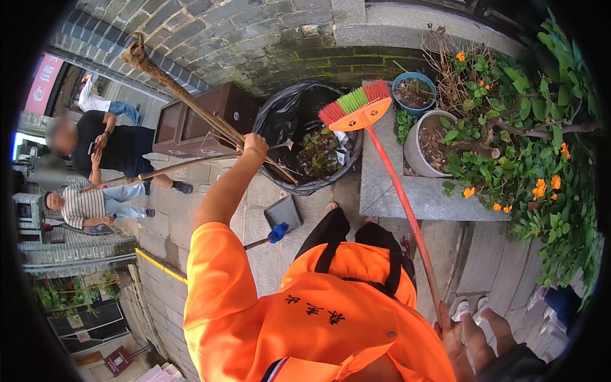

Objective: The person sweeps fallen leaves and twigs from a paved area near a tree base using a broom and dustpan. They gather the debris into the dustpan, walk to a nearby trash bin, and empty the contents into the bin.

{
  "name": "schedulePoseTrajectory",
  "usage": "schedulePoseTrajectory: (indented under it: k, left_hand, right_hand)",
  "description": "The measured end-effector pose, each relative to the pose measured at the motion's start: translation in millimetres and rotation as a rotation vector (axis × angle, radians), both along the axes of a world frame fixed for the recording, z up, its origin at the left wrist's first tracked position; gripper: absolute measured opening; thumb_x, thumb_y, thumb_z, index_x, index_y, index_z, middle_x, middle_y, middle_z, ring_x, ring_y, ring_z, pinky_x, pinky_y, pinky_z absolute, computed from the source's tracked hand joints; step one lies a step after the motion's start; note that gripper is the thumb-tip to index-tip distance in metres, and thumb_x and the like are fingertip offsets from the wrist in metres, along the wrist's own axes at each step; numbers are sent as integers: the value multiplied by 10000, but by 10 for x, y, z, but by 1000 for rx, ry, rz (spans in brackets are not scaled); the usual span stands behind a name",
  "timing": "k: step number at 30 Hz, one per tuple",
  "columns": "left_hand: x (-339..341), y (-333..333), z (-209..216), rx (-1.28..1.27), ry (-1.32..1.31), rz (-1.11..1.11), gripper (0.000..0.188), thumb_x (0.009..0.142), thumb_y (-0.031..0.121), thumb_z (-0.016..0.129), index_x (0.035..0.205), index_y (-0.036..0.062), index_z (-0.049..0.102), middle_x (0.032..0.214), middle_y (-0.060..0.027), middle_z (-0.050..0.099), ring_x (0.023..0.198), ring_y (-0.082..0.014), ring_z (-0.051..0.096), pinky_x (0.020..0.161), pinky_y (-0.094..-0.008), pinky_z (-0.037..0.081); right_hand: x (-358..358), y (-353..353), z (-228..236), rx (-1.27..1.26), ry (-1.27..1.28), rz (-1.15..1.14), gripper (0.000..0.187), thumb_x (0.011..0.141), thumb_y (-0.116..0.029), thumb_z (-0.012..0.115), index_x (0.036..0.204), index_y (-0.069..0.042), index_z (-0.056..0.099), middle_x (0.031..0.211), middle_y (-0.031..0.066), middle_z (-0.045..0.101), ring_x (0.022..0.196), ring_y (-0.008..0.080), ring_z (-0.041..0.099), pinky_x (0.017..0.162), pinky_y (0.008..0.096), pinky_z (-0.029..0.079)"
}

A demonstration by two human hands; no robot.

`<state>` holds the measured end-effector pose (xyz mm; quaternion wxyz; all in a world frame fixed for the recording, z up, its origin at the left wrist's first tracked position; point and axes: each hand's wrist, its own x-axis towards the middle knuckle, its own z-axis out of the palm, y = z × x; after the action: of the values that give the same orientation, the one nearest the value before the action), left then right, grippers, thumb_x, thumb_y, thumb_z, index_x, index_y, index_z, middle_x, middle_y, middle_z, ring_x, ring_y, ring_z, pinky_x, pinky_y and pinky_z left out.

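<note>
My left hand (256,146) is closed round several long wooden sticks (184,95), their lower ends reaching over the rim of a bin lined with a black plastic bag (270,111). Leaves and scraps of pale litter (344,148) lie inside the bin. A thinner stick with a star-shaped tip (184,167) crosses by the same hand; whether it is gripped too, I cannot tell. My right hand (450,340) grips the handle end of a broom (407,207), whose orange head with red and green bristles is raised beside the bin. A grey dustpan (284,214) rests on the paving below the bin.
A brown box-shaped bin (203,118) stands left of the lined bin, against a brick wall (280,38). Potted plants, including a white pot (420,143) and a blue pot (414,93), occupy a stone ledge (407,200). People (111,143) stand at the left; others' legs (499,331) show at lower right.
</note>
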<state>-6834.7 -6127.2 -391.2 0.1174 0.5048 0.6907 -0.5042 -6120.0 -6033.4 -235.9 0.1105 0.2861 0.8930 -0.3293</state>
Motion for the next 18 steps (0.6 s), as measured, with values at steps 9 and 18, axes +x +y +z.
schedulePoseTrajectory:
  k: [9, 18]
  left_hand:
    - [-191, 789, -1367, -416, 32, -207, 162, 804, 162, 618, 859, 34, 700, 765, -137, 683, 623, -352, 660, 534, -538, 516]
    - [879, 1247, -1740, -198, -526, -187, 390, 893, 372, 574, 1187, 117, 602, 1293, -96, 522, 1225, -312, 457, 1085, -607, 182]
  right_hand:
    - [-227, 28, 132, -103, -84, -268, 740, 707, -16, 571, 1389, 20, 286, 562, 116, 558, 453, 300, 545, 429, 405, 439]
    - [-782, 308, 465, -128, -209, -372, 700, 713, -20, 576, 1360, 17, 309, 579, 112, 562, 473, 287, 547, 443, 396, 441]
